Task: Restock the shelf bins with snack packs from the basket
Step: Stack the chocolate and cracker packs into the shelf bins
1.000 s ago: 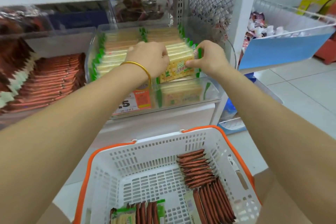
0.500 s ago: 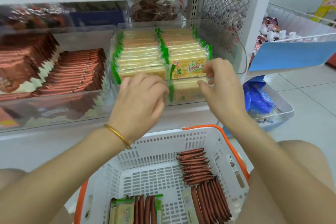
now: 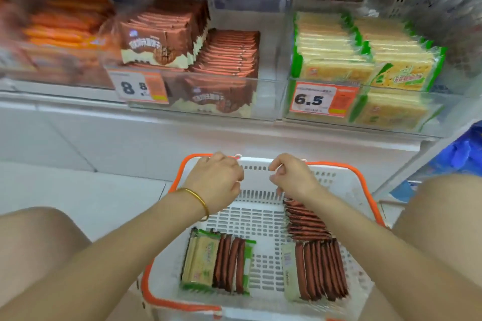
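Both of your hands hover over the far end of the basket [image 3: 336, 182], a white one with an orange rim, sitting on the floor between your knees. Your left hand [image 3: 214, 182] (the one with the gold bangle [image 3: 198, 200] on its wrist) has its fingers loosely curled and grasps nothing. Your right hand [image 3: 293, 177] sits just beside it, fingers also loosely curled and empty, apart from the packs below.

The snack packs lie in the basket in 2 clusters. On the left, cream-and-green cracker packs [image 3: 199, 260] stand on edge, touching a few brown packs [image 3: 229, 263]. On the right, a longer row of brown wafer packs [image 3: 322, 268] stands on edge, with another row [image 3: 305, 224] running up towards your right wrist.

On the shelf above, a clear bin [image 3: 271, 96] holds brown biscuit packs [image 3: 227, 54] and carries a price tag reading 8.8 [image 3: 140, 87]. The clear bin to its right [image 3: 448, 112] is packed with green-edged crackers [image 3: 365, 60], tagged 6.5 [image 3: 323, 100]. The far left of the shelf is too blurred to read.
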A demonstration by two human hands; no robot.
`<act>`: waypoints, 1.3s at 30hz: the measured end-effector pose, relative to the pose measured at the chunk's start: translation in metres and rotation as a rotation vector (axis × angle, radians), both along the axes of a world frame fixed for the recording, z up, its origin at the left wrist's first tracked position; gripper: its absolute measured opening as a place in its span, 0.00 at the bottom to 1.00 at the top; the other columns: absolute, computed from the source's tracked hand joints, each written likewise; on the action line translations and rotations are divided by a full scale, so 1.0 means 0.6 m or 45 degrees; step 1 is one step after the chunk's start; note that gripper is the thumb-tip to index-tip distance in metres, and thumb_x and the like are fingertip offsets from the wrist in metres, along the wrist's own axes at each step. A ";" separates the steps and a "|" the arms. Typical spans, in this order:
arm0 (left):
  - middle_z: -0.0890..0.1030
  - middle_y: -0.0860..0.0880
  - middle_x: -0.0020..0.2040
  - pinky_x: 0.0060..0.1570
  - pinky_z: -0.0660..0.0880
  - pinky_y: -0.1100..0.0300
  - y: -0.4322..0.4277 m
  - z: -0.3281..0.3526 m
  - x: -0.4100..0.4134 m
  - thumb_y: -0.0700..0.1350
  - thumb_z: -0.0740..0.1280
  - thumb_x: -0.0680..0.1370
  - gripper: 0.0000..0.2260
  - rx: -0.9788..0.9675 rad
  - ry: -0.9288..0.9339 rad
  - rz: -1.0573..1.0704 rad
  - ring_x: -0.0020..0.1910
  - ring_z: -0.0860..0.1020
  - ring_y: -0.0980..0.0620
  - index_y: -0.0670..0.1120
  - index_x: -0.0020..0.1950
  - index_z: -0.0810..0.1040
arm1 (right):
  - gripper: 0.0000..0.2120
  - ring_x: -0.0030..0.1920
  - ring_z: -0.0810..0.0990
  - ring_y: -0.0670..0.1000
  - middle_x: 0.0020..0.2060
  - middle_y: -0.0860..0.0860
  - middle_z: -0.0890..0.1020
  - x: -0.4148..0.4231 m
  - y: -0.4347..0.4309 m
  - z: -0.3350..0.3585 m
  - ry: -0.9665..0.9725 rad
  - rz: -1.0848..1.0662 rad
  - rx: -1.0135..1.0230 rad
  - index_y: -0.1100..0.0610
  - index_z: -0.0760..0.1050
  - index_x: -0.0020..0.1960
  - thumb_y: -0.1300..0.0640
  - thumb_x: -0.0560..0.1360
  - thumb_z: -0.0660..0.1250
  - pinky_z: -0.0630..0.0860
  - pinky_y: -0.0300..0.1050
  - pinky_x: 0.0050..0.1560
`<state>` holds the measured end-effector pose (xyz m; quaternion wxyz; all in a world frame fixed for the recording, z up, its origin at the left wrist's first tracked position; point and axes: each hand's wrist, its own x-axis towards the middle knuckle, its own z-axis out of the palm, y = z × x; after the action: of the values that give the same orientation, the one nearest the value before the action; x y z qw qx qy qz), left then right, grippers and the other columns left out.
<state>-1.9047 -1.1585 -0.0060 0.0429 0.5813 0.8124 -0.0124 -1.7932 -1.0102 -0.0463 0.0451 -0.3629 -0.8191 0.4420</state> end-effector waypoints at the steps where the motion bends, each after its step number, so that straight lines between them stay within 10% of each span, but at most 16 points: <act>1: 0.72 0.54 0.66 0.64 0.63 0.54 -0.012 -0.004 -0.008 0.48 0.56 0.80 0.14 -0.043 0.009 0.011 0.66 0.64 0.50 0.52 0.63 0.74 | 0.07 0.32 0.76 0.51 0.36 0.51 0.73 -0.011 0.004 -0.018 -0.052 0.003 -0.011 0.55 0.70 0.47 0.66 0.77 0.62 0.68 0.32 0.22; 9: 0.71 0.50 0.65 0.63 0.64 0.52 -0.063 -0.057 -0.064 0.49 0.55 0.81 0.15 -0.365 -0.049 0.052 0.67 0.64 0.47 0.50 0.66 0.71 | 0.10 0.53 0.77 0.58 0.50 0.56 0.79 -0.039 0.029 -0.191 -0.546 0.142 0.188 0.57 0.74 0.49 0.68 0.74 0.59 0.75 0.50 0.55; 19: 0.71 0.50 0.64 0.63 0.66 0.55 -0.044 -0.125 -0.097 0.49 0.54 0.82 0.15 -0.400 -0.206 0.030 0.65 0.65 0.49 0.49 0.66 0.70 | 0.21 0.68 0.65 0.57 0.67 0.54 0.67 -0.076 0.003 -0.324 -0.774 0.596 0.908 0.53 0.65 0.68 0.58 0.76 0.64 0.69 0.52 0.61; 25: 0.71 0.52 0.65 0.64 0.65 0.55 -0.062 -0.131 -0.130 0.48 0.55 0.81 0.15 -0.397 -0.360 0.088 0.66 0.64 0.51 0.51 0.67 0.70 | 0.16 0.45 0.78 0.56 0.47 0.53 0.78 -0.067 -0.010 -0.341 -0.618 0.975 0.970 0.56 0.78 0.53 0.60 0.65 0.75 0.74 0.47 0.38; 29: 0.71 0.51 0.65 0.64 0.65 0.55 -0.072 -0.131 -0.121 0.47 0.55 0.81 0.15 -0.405 -0.372 0.124 0.65 0.65 0.50 0.49 0.66 0.71 | 0.18 0.56 0.72 0.58 0.60 0.56 0.71 -0.064 -0.070 -0.357 -0.663 1.418 0.739 0.58 0.67 0.66 0.65 0.77 0.60 0.73 0.51 0.47; 39: 0.71 0.50 0.63 0.61 0.65 0.54 -0.104 -0.159 -0.073 0.49 0.54 0.82 0.14 -0.552 -0.224 0.004 0.63 0.65 0.48 0.49 0.65 0.69 | 0.36 0.72 0.56 0.61 0.75 0.59 0.53 -0.052 -0.177 -0.419 -0.814 1.850 1.275 0.58 0.46 0.77 0.59 0.77 0.64 0.64 0.56 0.64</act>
<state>-1.9487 -1.2208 -0.1015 0.2376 0.5560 0.7848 -0.1359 -1.8245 -1.1163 -0.2974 -0.3183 0.1949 -0.9134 -0.1628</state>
